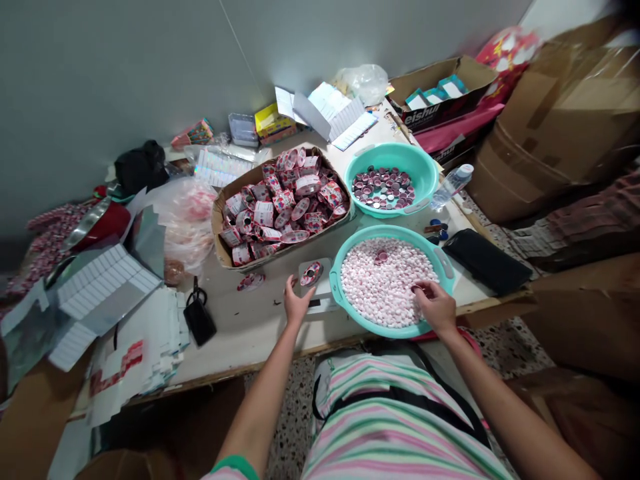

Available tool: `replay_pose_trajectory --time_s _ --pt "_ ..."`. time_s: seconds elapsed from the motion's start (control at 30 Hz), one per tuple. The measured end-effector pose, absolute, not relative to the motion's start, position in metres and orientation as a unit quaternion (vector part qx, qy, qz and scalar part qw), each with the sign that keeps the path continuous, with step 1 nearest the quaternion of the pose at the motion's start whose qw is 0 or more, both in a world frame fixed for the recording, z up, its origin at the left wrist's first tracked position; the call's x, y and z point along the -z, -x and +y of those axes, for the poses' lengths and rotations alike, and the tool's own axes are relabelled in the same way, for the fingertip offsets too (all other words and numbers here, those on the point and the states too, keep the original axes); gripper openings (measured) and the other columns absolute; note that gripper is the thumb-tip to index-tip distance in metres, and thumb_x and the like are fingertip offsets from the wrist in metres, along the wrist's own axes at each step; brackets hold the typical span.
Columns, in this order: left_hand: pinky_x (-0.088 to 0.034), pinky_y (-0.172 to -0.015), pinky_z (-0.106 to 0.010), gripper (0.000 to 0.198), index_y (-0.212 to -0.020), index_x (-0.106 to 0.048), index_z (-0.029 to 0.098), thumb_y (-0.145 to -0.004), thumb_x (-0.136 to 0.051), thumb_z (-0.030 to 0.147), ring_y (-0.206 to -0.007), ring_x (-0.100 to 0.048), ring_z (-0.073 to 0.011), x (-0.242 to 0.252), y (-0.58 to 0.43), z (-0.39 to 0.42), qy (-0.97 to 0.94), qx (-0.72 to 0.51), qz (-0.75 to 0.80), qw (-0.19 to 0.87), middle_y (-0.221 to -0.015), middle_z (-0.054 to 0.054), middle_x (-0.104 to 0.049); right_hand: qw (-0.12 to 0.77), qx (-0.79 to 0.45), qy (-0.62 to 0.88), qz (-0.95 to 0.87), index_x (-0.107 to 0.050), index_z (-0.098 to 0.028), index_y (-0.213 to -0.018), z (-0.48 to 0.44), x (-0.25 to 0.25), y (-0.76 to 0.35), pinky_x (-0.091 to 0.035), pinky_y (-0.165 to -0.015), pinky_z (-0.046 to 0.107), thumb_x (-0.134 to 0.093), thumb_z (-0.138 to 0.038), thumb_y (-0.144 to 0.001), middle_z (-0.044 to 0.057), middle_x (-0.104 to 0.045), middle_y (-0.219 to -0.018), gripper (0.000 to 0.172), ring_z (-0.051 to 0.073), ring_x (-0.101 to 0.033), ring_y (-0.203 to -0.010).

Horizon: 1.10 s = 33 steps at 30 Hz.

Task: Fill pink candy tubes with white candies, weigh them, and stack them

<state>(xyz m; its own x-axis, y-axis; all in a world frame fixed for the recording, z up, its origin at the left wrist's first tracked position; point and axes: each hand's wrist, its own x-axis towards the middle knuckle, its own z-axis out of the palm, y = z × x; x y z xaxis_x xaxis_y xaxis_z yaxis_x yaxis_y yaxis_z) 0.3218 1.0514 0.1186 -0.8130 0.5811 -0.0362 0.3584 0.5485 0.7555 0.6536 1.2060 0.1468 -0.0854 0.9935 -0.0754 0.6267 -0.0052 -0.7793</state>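
My left hand [297, 303] is open, thumb and fingers spread beside a round, flat, red-patterned container [311, 273]. This container rests on a small white scale [323, 303]; whether my fingertips touch it I cannot tell. My right hand [437, 308] is over the right side of a turquoise basin [395, 331] full of small pale pink and white pieces [380, 293]. Its fingers are pinched on a small dark-rimmed cap, mostly hidden by them. Small pinkish caps [381, 257] lie on top of the pieces. A flat patterned piece [251, 282] lies left of the scale.
Behind the scale stands a cardboard box [218, 230] heaped with patterned containers. A second turquoise basin [427, 167] holds many small caps. At right are a plastic bottle [453, 183] and black pouch [487, 261]; at left, a black key case [199, 320] and stacked cards [150, 353].
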Motion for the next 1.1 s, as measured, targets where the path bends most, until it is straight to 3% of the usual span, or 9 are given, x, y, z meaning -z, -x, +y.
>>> replay_pose_trajectory --time_s 0.23,0.43,1.1 --pt "-0.045 -0.091 -0.041 0.06 -0.12 -0.051 0.02 -0.069 -0.07 0.044 -0.105 -0.06 -0.0252 -0.106 -0.345 0.983 -0.196 -0.38 0.894 0.13 -0.108 -0.011 -0.064 0.261 -0.344 0.609 -0.665 -0.069 -0.021 -0.087 1.206 -0.146 -0.656 -0.046 -0.066 0.029 -0.057 -0.042 -0.076 0.004 -0.071 -0.085 0.027 0.018 -0.062 -0.067" --pt "-0.047 -0.09 -0.041 0.055 -0.116 -0.054 0.019 -0.069 -0.07 0.042 -0.104 -0.061 -0.0251 -0.098 -0.368 0.955 -0.153 -0.388 0.899 0.132 -0.105 -0.012 -0.066 0.251 -0.341 0.592 -0.686 -0.069 -0.02 -0.088 1.205 -0.142 -0.658 -0.045 -0.065 0.03 -0.055 -0.046 -0.077 0.006 -0.071 -0.084 0.032 0.019 -0.06 -0.064" --pt "-0.05 -0.083 -0.036 0.037 -0.104 -0.06 0.018 -0.072 -0.067 0.035 -0.097 -0.064 -0.0232 -0.106 -0.389 0.958 -0.169 -0.382 0.897 0.144 -0.1 -0.011 -0.068 0.243 -0.363 0.578 -0.689 -0.068 -0.021 -0.087 1.203 -0.147 -0.662 -0.045 -0.068 0.03 -0.055 -0.041 -0.076 0.004 -0.07 -0.083 0.026 0.019 -0.061 -0.068"
